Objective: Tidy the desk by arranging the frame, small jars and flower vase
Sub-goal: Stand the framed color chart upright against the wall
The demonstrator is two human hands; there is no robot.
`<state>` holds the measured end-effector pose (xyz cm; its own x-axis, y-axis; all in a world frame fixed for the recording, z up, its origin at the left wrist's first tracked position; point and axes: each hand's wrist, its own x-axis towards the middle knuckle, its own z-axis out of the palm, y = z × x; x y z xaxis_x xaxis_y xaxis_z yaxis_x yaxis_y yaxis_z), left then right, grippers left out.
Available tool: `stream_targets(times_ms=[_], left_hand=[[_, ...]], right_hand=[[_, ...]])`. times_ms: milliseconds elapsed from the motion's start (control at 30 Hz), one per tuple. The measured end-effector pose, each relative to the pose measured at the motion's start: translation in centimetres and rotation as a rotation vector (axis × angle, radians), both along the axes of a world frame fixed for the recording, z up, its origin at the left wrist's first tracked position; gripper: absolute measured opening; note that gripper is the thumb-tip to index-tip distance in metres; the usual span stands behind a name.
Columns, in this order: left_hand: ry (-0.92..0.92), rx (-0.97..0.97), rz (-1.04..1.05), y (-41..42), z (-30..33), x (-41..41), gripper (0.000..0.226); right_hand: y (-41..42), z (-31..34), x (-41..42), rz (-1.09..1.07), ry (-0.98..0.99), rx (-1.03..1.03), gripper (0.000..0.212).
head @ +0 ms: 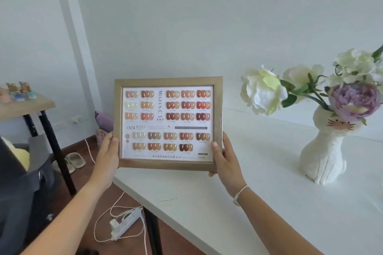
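Observation:
A gold-edged frame (168, 123) showing a chart of nail colour samples is held upright above the left end of the white desk (238, 192). My left hand (107, 151) grips its lower left edge. My right hand (224, 155) grips its lower right edge, thumb on the front. A white cat-shaped flower vase (323, 155) stands on the desk at the right, holding white and purple flowers (310, 87). Several small jars (19, 92) sit on a wooden side table at far left.
The wooden side table (27, 105) with black legs stands at left. A white power strip (124, 223) and cords lie on the brown floor under the desk's left end. Slippers (74, 160) and a dark bag (24, 188) sit at lower left. The wall runs close behind the desk.

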<state>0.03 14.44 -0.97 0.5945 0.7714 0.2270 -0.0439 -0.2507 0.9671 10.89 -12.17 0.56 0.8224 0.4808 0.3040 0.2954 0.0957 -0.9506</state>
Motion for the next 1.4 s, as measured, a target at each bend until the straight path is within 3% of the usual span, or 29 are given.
stream_targets(times_ms=[333, 633, 800, 933, 1167, 1400], left_hand=[[-0.089, 0.008, 0.001, 0.3, 0.6, 11.6, 0.022], [-0.182, 0.022, -0.178, -2.3, 0.1, 24.6, 0.032], [-0.244, 0.03, -0.203, -4.0, -0.2, 30.0, 0.034], [-0.274, 0.077, -0.166, -4.9, -0.4, 33.0, 0.034], [-0.259, 0.129, -0.291, -5.6, -0.9, 36.1, 0.033], [-0.234, 0.158, -0.355, -5.6, -1.7, 36.8, 0.032]], right_hand=[[2.4, -1.7, 11.1, -0.192, 0.025, 0.061, 0.032], [-1.1, -2.0, 20.0, -0.395, -0.002, 0.11, 0.026], [-2.9, -2.2, 23.5, -0.458, 0.0, 0.147, 0.039], [-3.5, -2.3, 25.5, -0.474, 0.002, 0.192, 0.042], [-4.4, -2.0, 28.6, -0.632, 0.029, 0.173, 0.039], [-4.6, -2.1, 29.7, -0.632, -0.049, 0.124, 0.034]])
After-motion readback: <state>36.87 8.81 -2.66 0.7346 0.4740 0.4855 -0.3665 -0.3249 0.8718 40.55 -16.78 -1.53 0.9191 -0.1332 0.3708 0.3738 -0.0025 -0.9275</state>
